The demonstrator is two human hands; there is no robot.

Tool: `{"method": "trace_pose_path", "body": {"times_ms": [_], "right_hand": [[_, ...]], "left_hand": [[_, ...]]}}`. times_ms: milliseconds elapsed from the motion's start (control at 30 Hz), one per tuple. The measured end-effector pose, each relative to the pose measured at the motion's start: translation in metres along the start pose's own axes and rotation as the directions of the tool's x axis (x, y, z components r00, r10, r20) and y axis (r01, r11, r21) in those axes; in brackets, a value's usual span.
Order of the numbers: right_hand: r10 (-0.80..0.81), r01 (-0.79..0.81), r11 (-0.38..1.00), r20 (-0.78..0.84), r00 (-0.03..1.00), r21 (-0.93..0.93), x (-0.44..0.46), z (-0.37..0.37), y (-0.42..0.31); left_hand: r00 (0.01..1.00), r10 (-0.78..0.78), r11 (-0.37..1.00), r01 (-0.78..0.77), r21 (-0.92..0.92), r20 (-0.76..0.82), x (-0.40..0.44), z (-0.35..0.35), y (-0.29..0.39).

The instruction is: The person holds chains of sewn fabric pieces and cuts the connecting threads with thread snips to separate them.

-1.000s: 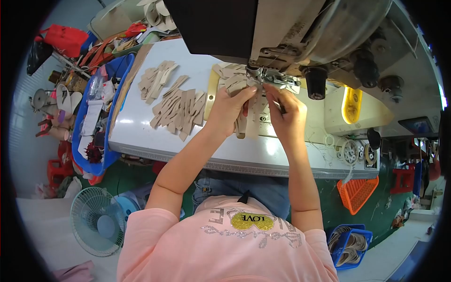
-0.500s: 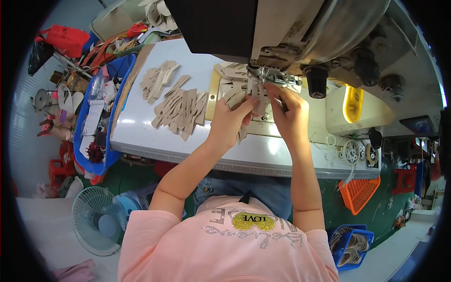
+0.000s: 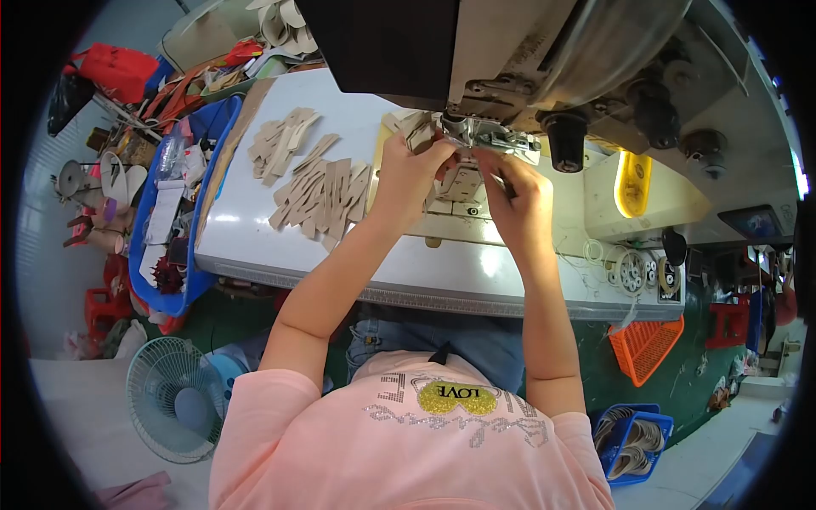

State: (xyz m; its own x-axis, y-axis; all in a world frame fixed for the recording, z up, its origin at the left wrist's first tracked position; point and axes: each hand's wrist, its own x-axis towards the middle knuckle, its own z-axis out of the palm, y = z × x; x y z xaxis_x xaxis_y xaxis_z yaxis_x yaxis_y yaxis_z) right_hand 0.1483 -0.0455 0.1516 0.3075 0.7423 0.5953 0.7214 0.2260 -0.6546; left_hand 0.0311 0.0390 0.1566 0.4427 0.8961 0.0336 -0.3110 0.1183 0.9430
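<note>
Right now your left hand point(image 3: 411, 174) and right hand point(image 3: 520, 197) are both up at the sewing machine point(image 3: 387, 47), which fills the top centre and upper right of the frame. Your left hand, just left of the metal foot point(image 3: 500, 140), has its fingers bent, with pale strips point(image 3: 415, 127) showing right beside them; whether it grips one, you can't tell from this view. Your right hand has curled fingers, thumb and forefinger drawn close together near the foot; what lies between them is hidden. More of those strips lie in two loose heaps point(image 3: 327, 191) on the white worktop point(image 3: 246, 231), left of centre. A blue tub point(image 3: 195, 289) of odds and ends is beside its left edge. A fan point(image 3: 174, 399) shows at lower left, an orange basket point(image 3: 648, 348) and a blue basket point(image 3: 619, 446) of curved pieces at lower right.
</note>
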Motion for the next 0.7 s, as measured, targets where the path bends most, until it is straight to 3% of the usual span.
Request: {"method": "trace_pose_path", "body": {"times_ms": [67, 133, 267, 367, 400, 500, 600, 700], "right_hand": [[-0.004, 0.004, 1.0, -0.006, 1.0, 0.001, -0.001, 0.001, 0.001], [0.041, -0.041, 0.999, 0.029, 0.999, -0.002, -0.003, -0.001, -0.001], [-0.162, 0.16, 0.986, 0.04, 0.986, 0.052, -0.003, 0.0, -0.019], [-0.056, 0.05, 0.993, 0.051, 0.997, 0.11, -0.006, 0.009, -0.032], [-0.063, 0.058, 0.995, 0.054, 0.997, 0.085, -0.007, 0.012, -0.031], [0.017, -0.02, 0.991, 0.026, 1.0, 0.129, -0.012, 0.022, -0.034], [0.073, -0.067, 0.99, -0.037, 0.997, 0.127, -0.016, 0.026, -0.036], [0.042, -0.015, 0.969, -0.104, 0.994, 0.246, -0.023, 0.033, -0.03]], "left_hand": [[0.999, 0.033, 0.999, -0.032, 0.021, -0.034, 0.001, 0.003, 0.0], [0.999, 0.015, 1.0, -0.014, -0.027, 0.039, -0.007, -0.002, -0.002], [0.985, -0.099, 0.968, 0.129, -0.216, 0.142, -0.028, -0.003, -0.016], [0.992, -0.062, 0.963, 0.088, -0.254, 0.107, -0.037, 0.004, -0.012], [0.985, -0.173, 0.943, 0.166, -0.289, 0.002, -0.045, 0.016, 0.001], [0.984, -0.138, 0.943, 0.165, -0.288, 0.112, -0.045, 0.008, -0.009], [0.995, -0.083, 0.969, 0.093, -0.228, 0.057, -0.044, 0.013, -0.013], [0.996, -0.007, 0.987, 0.021, -0.158, 0.089, -0.042, 0.004, -0.026]]}}
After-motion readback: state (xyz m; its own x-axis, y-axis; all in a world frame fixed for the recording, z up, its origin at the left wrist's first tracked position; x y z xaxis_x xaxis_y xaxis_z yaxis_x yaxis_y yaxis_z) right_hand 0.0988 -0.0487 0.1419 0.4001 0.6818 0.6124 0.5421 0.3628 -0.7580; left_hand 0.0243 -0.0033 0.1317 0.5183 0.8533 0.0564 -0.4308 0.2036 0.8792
